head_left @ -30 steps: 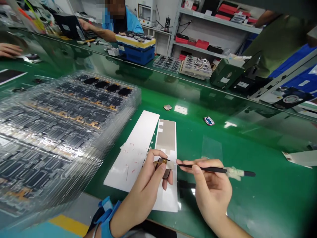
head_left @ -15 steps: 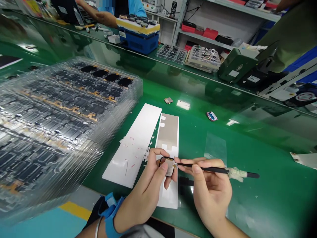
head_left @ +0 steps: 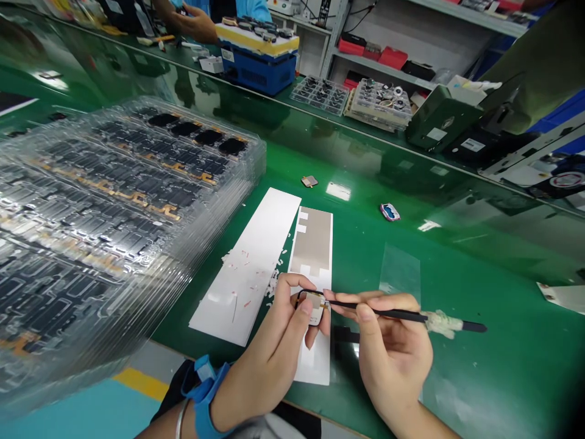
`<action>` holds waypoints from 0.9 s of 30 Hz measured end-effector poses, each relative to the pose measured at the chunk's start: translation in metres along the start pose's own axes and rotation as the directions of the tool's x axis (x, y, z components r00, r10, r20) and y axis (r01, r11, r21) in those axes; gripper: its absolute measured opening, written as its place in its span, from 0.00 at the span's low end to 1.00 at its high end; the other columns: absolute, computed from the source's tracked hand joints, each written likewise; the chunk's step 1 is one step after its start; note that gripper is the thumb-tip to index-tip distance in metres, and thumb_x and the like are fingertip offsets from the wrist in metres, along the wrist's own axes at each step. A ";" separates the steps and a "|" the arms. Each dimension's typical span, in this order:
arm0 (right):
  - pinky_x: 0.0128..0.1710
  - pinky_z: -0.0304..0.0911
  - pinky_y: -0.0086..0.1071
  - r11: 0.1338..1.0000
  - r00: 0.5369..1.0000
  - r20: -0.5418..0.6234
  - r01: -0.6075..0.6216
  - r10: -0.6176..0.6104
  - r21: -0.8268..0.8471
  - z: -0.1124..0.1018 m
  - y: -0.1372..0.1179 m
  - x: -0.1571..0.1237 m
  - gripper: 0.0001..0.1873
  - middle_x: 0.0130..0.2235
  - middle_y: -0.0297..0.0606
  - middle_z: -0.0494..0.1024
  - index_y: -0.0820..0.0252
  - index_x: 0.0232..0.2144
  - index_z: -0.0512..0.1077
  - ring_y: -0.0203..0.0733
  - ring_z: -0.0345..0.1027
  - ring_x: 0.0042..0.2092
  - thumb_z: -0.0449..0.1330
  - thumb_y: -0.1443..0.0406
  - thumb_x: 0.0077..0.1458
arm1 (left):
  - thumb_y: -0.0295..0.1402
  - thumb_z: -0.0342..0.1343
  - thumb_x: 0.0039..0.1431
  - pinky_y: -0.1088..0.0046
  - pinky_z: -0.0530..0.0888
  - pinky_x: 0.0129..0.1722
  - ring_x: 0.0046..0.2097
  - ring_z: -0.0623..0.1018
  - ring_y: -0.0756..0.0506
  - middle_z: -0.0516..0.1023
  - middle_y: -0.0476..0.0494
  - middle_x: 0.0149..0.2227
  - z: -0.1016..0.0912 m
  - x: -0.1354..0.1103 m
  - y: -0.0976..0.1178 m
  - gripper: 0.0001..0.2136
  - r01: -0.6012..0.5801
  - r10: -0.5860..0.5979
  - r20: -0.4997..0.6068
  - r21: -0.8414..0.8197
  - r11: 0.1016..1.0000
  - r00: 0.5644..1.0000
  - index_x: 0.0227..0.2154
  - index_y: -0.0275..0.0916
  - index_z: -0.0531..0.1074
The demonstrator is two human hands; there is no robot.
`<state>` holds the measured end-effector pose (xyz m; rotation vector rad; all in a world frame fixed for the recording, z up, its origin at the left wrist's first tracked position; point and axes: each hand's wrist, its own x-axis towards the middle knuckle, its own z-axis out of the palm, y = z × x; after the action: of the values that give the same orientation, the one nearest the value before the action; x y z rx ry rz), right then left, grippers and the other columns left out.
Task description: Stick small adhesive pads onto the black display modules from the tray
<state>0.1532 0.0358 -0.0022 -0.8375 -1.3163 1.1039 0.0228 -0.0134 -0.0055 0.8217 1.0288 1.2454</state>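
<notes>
Green glossy workbench (head_left: 461,372) runs across the view, and a second bench section beyond it holds a blue-and-yellow machine (head_left: 258,61) and trays of small parts (head_left: 317,94); the labels on these are too small to read, and no writing is legible anywhere. A co-worker's hand (head_left: 196,24) rests at the far bench, well apart from the person's own hands. On the near left sits a stack of clear plastic trays (head_left: 183,183) with dark rectangular modules and gold-coloured ribbon tails. At centre lie a white sheet (head_left: 244,268), marked with red flecks and scattered white scraps, and a white liner strip (head_left: 315,360) bearing a beige adhesive panel (head_left: 312,239). A clear film (head_left: 400,271) lies to the right. The left hand (head_left: 269,360), wearing a blue wrist strap (head_left: 205,390), is closed in a pinch on a small square part (head_left: 314,308), held just above the liner strip. The right hand (head_left: 393,347) grips a slim black pick (head_left: 379,312), its handle wrapped in white tape (head_left: 441,323), with its tip at the part's edge.
</notes>
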 end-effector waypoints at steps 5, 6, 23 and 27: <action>0.34 0.80 0.32 1.000 1.000 0.004 0.000 0.000 -0.001 0.000 0.000 0.000 0.07 0.32 0.33 0.77 0.55 0.35 0.71 0.41 0.80 0.37 0.60 0.72 0.59 | 0.39 0.36 0.74 0.70 0.63 0.38 0.32 0.64 0.49 0.67 0.52 0.32 0.000 0.000 0.000 0.07 -0.019 0.019 -0.004 0.017 1.000 1.000 0.44 0.46 0.57; 0.34 0.80 0.31 1.000 1.000 0.003 0.001 -0.001 -0.004 0.000 0.000 -0.001 0.07 0.33 0.33 0.77 0.54 0.35 0.71 0.41 0.80 0.38 0.60 0.72 0.59 | 0.39 0.36 0.74 0.70 0.63 0.37 0.31 0.64 0.49 0.67 0.52 0.32 0.000 0.000 0.000 0.07 -0.021 0.022 -0.003 0.019 1.000 1.000 0.44 0.46 0.57; 0.34 0.79 0.33 0.999 1.000 0.018 -0.002 0.002 -0.033 -0.001 0.002 -0.001 0.07 0.34 0.34 0.78 0.54 0.36 0.70 0.42 0.81 0.38 0.59 0.72 0.60 | 0.38 0.35 0.74 0.71 0.64 0.37 0.31 0.65 0.50 0.67 0.53 0.32 0.001 0.000 0.000 0.07 -0.034 0.035 -0.010 0.048 0.998 0.999 0.43 0.46 0.57; 0.32 0.78 0.30 1.000 1.000 0.016 0.013 -0.013 -0.023 -0.001 0.002 0.000 0.07 0.33 0.33 0.77 0.54 0.36 0.71 0.40 0.80 0.37 0.59 0.72 0.59 | 0.38 0.35 0.75 0.71 0.64 0.38 0.32 0.65 0.50 0.67 0.54 0.33 0.001 0.002 -0.003 0.07 -0.044 0.045 -0.009 0.061 0.997 0.999 0.43 0.46 0.57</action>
<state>0.1544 0.0367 -0.0045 -0.8372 -1.3482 1.0891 0.0244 -0.0123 -0.0080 0.8894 1.0663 1.2625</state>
